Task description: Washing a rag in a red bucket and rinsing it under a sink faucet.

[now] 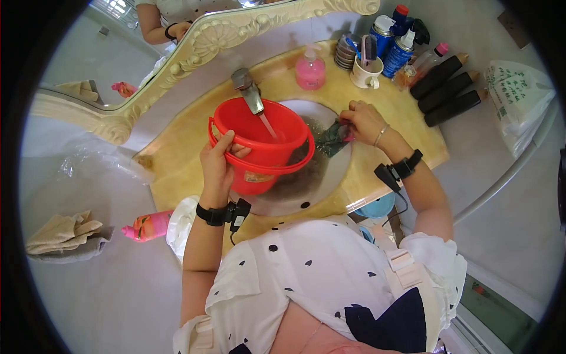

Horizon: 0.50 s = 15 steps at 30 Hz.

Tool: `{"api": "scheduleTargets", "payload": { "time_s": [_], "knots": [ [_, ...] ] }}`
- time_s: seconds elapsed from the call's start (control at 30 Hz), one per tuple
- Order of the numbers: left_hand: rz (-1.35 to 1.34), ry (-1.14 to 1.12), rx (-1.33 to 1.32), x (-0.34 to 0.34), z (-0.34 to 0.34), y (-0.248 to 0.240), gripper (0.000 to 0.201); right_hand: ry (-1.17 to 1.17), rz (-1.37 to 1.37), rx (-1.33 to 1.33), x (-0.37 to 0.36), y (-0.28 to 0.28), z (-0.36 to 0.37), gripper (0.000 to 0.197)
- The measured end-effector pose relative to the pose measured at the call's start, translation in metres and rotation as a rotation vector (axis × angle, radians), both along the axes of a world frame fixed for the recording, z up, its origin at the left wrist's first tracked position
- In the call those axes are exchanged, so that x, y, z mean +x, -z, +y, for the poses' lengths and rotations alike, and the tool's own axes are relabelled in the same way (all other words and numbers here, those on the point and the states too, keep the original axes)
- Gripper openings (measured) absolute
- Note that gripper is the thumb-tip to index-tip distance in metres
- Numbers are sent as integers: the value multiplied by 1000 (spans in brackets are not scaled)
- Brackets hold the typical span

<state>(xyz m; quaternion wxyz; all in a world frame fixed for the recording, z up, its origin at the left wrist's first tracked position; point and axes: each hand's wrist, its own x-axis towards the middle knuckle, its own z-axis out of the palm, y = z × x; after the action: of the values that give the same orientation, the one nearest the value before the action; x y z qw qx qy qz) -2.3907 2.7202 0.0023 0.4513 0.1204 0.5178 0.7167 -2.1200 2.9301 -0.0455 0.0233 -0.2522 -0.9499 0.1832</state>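
My left hand (218, 160) grips the near left rim of a red plastic bucket (253, 184), which is tilted over the washbasin (339, 177). Water runs from the metal faucet (250, 97) into the bucket's mouth. At the basin's right side my right hand (367, 123) is closed on a dark green cloth (333, 140), which hangs down to the murky water (302, 176). A bit of pink shows beside the cloth under my fingers; what it is I cannot make out. The bucket hides much of the basin's left part.
On the yellow counter (407, 138) stand a pink soap bottle (311, 71), a white mug (367, 75), blue spray cans (398, 54) and black bottles (453, 108). A framed mirror (218, 36) rises behind. A pink bottle (147, 227) lies left, near folded towels (65, 233).
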Motion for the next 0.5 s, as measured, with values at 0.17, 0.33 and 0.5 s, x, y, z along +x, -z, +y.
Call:
{"api": "scheduleTargets", "payload": {
  "time_s": [0.17,0.33,0.5],
  "knots": [
    [-12,41,2,7,4,5,7,205,-148,114,23,32,-22,18],
    [35,37,0,17,-2,0,6,248,-223,178,-16,-19,-46,33],
    [109,17,10,53,-5,-17,6,400,98,-754,-77,19,-39,38]
  ]
}}
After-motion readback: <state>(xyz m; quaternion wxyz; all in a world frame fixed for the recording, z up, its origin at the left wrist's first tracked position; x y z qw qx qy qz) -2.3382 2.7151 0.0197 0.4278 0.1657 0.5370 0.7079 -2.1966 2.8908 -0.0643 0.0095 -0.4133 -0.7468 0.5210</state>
